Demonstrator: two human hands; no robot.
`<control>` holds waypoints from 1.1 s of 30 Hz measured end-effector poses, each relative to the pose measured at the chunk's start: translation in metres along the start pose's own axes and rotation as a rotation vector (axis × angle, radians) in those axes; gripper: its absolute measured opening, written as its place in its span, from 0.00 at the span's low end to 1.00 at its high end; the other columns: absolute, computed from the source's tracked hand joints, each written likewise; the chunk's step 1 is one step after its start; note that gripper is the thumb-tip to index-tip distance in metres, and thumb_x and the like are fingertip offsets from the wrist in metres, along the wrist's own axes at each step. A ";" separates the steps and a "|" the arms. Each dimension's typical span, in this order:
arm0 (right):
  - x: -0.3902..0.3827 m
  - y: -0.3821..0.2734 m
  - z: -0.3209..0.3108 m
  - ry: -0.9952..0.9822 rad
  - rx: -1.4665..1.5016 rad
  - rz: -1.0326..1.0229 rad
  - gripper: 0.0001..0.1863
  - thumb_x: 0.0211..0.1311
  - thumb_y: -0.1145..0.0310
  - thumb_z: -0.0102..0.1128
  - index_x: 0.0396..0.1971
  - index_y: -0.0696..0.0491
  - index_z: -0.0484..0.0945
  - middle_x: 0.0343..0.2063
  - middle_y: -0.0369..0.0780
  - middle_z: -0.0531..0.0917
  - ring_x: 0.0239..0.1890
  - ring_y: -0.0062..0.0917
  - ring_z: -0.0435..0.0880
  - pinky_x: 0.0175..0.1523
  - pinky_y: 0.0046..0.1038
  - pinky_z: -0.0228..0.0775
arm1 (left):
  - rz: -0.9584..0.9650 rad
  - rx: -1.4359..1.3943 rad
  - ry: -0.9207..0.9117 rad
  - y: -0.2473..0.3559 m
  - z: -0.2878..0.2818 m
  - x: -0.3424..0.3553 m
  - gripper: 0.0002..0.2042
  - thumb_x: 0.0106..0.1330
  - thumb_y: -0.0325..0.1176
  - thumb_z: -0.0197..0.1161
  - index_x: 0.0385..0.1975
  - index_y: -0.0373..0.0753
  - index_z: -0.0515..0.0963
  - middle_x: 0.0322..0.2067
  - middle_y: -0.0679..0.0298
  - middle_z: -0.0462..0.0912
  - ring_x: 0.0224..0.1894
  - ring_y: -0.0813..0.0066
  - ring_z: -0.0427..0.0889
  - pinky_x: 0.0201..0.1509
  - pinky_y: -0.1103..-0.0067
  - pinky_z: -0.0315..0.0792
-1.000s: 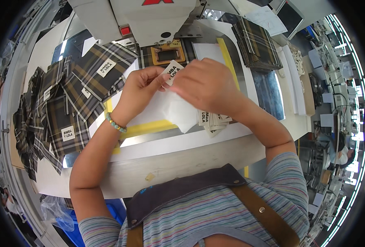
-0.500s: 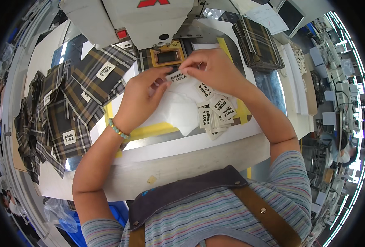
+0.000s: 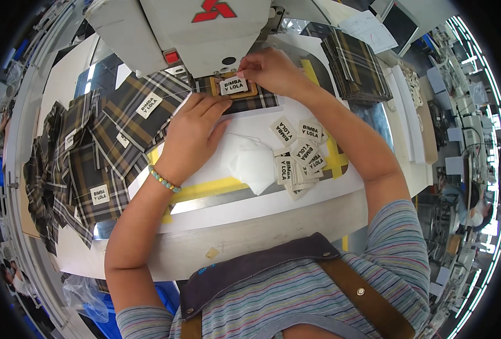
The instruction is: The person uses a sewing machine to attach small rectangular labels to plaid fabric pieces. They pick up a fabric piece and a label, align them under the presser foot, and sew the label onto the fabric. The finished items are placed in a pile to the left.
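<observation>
A white rectangular label with dark print lies within the brass-coloured clamp frame of a sewing machine, over a piece of dark plaid fabric. At the label's upper right corner, the thumb and forefinger of my right hand are pinched together on it. My left hand rests palm down, its fingers stretched toward the frame and touching the fabric's near left edge. Several similar loose labels are piled on the table to the right, beside a crumpled white sheet.
The machine's white head hangs just beyond my hands. Plaid pieces bearing labels heap up at the left. A neat stack of plaid pieces stands at the far right. Yellow tape marks the work plate.
The label has gone from between my two hands, above the white sheet, into the clamp frame. My right hand moved away from me with it; my left hand settled on the fabric.
</observation>
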State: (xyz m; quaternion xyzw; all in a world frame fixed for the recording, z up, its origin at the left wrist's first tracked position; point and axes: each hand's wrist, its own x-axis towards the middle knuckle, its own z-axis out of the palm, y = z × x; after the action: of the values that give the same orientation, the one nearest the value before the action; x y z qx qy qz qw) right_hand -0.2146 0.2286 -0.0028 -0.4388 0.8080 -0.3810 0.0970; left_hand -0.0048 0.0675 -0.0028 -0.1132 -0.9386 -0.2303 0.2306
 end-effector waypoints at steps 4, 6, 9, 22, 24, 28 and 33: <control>-0.010 -0.016 0.000 0.027 -0.044 0.013 0.09 0.69 0.67 0.73 0.41 0.58 0.90 0.33 0.43 0.93 0.32 0.22 0.89 0.43 0.27 0.80 | 0.059 0.094 0.005 -0.003 0.006 -0.001 0.20 0.67 0.33 0.73 0.58 0.33 0.84 0.59 0.58 0.87 0.62 0.56 0.81 0.68 0.65 0.77; -0.015 -0.012 0.004 0.081 -0.005 0.010 0.09 0.69 0.68 0.73 0.41 0.58 0.90 0.33 0.43 0.93 0.33 0.23 0.90 0.43 0.27 0.81 | 0.057 0.116 -0.013 -0.003 0.007 0.000 0.22 0.67 0.34 0.73 0.59 0.33 0.83 0.61 0.58 0.86 0.64 0.54 0.80 0.70 0.64 0.76; -0.017 -0.004 0.008 0.134 0.047 -0.055 0.10 0.65 0.67 0.72 0.41 0.55 0.92 0.32 0.44 0.93 0.33 0.32 0.93 0.43 0.32 0.84 | 0.058 0.131 -0.030 -0.003 0.008 -0.001 0.23 0.68 0.35 0.73 0.61 0.33 0.82 0.62 0.57 0.86 0.66 0.52 0.78 0.71 0.62 0.74; -0.021 0.000 0.008 0.141 0.106 -0.009 0.08 0.69 0.70 0.73 0.44 0.56 0.92 0.33 0.39 0.93 0.30 0.18 0.89 0.39 0.25 0.81 | 0.065 0.150 -0.031 -0.002 0.007 0.001 0.21 0.68 0.34 0.73 0.60 0.35 0.83 0.62 0.58 0.86 0.68 0.52 0.78 0.71 0.61 0.74; -0.018 0.002 0.010 0.125 0.132 0.016 0.09 0.69 0.70 0.74 0.44 0.57 0.92 0.32 0.38 0.93 0.31 0.16 0.88 0.39 0.24 0.81 | 0.071 0.128 -0.058 0.000 0.004 -0.001 0.21 0.68 0.32 0.73 0.59 0.35 0.84 0.62 0.59 0.87 0.68 0.52 0.79 0.71 0.61 0.75; -0.016 0.014 0.007 0.177 0.147 -0.024 0.09 0.68 0.69 0.74 0.43 0.56 0.93 0.33 0.39 0.94 0.32 0.19 0.90 0.41 0.25 0.82 | 0.102 0.113 -0.044 0.003 0.004 0.000 0.20 0.67 0.30 0.74 0.58 0.35 0.84 0.61 0.59 0.88 0.66 0.53 0.81 0.70 0.61 0.77; -0.019 0.007 0.009 0.127 0.141 -0.017 0.09 0.67 0.67 0.74 0.42 0.54 0.93 0.33 0.42 0.94 0.34 0.26 0.93 0.43 0.28 0.83 | 0.099 0.120 -0.038 0.002 0.004 0.001 0.21 0.66 0.30 0.74 0.59 0.34 0.84 0.60 0.58 0.88 0.65 0.53 0.82 0.69 0.63 0.77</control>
State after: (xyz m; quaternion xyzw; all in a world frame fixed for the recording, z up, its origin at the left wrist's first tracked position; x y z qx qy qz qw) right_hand -0.2035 0.2412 -0.0171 -0.4128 0.7800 -0.4647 0.0729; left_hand -0.0061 0.0717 -0.0049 -0.1497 -0.9482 -0.1597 0.2303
